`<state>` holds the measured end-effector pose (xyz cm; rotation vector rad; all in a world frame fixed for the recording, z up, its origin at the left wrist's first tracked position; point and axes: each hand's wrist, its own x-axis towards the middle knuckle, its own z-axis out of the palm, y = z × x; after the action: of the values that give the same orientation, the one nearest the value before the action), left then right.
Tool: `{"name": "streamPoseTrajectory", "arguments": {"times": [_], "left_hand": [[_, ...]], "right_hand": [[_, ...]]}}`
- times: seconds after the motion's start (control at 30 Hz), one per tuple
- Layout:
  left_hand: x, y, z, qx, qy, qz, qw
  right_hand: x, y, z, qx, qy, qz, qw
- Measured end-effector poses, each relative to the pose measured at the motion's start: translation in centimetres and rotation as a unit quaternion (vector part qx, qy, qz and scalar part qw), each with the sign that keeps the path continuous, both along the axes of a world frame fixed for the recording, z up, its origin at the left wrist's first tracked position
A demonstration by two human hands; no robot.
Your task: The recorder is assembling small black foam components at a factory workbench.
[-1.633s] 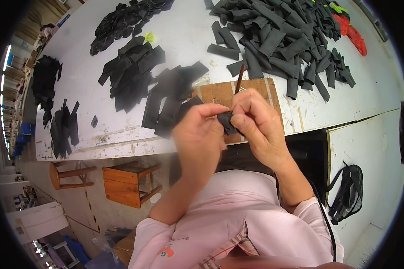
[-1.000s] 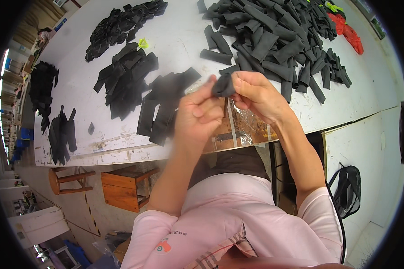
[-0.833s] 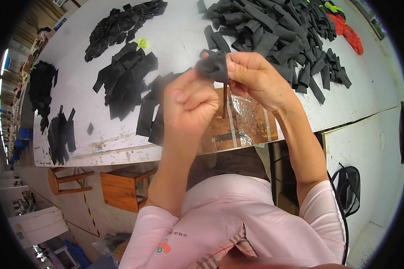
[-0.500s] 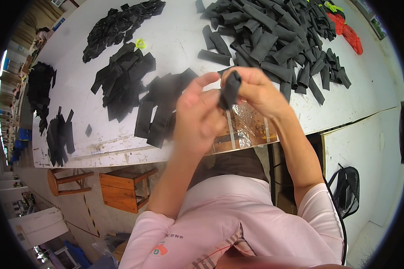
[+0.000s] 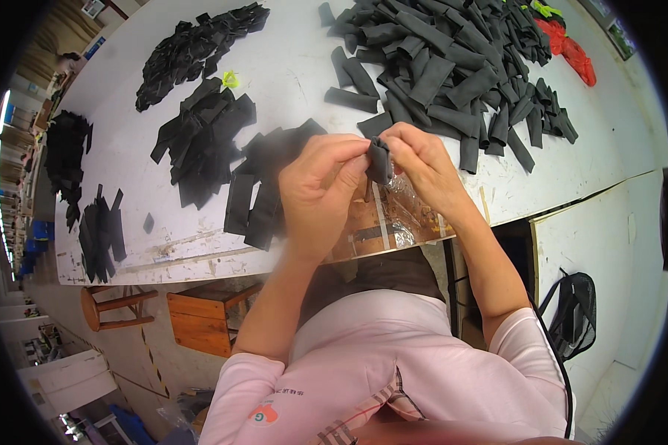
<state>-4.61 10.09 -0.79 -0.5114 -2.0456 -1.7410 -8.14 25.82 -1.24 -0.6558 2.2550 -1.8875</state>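
A small black fabric piece [image 5: 379,161] is held up between my hands, over the brown patch of the table. The fingers of my left hand [image 5: 323,182] pinch its left side. On the other side, my right hand [image 5: 424,163] grips its upper right edge with thumb and bent fingers. The piece looks folded or tubular; its far side is hidden. Just left of my left hand lies a stack of flat black fabric pieces [image 5: 249,204]. Beyond my right hand spreads a big heap of rolled dark fabric tubes [image 5: 453,74].
More black fabric piles [image 5: 200,141] lie on the white table [image 5: 297,74], at its left and far side. A red plastic bag [image 5: 575,59] rests at the far right. Wooden stools [image 5: 200,322] stand below the near edge. A black mesh bag [image 5: 574,315] hangs at the right.
My left hand has turned, and its fingers now close on the fabric piece where they were blurred and more spread before. My right hand has come slightly nearer to me.
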Motion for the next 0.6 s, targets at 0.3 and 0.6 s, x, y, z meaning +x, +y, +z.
{"name": "streamPoseTrajectory", "arguments": {"times": [0.3, 0.6], "left_hand": [[2.0, 0.8, -0.3, 0.189, -0.049, 0.065, 0.979], [-0.5, 1.1, 2.2, 0.191, -0.129, -0.165, 0.959]], "right_hand": [[1.0, -0.1, 2.2, 0.312, 0.319, 0.035, 0.894], [1.1, 0.3, -0.2, 0.198, 0.278, 0.017, 0.94]]}}
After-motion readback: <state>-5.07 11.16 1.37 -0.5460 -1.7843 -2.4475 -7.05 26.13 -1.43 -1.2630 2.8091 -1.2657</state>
